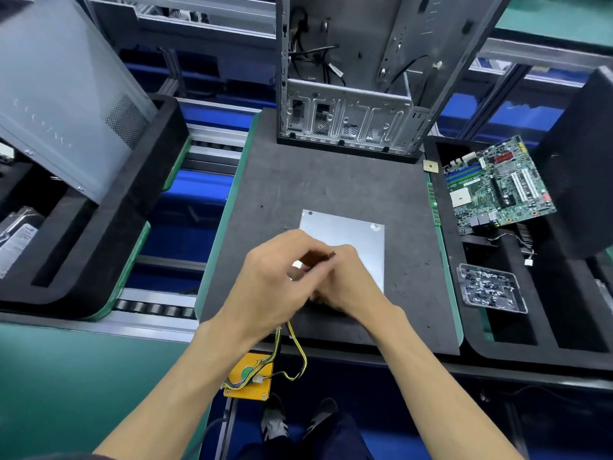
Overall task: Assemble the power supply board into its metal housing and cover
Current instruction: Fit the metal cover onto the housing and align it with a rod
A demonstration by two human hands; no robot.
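Both hands are meeting over the near edge of the metal cover (pixel 345 239), lying flat mid-mat. The left hand (pixel 275 287) and right hand (pixel 345 283) are together pinching a small dark part (pixel 326 256); the cover's long axis is running toward 12 o'clock, its yellow-black wires (pixel 292 356) trailing toward 6.

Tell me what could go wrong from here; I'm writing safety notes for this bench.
1. The yellow and black wire bundle hangs off the mat's front edge; it may snag or get pinched.
2. Both hands, left hand and right hand, hide the work over the flat grey metal cover, so misalignment could go unseen.
3. Small loose black screws on the dark foam mat could get lost.
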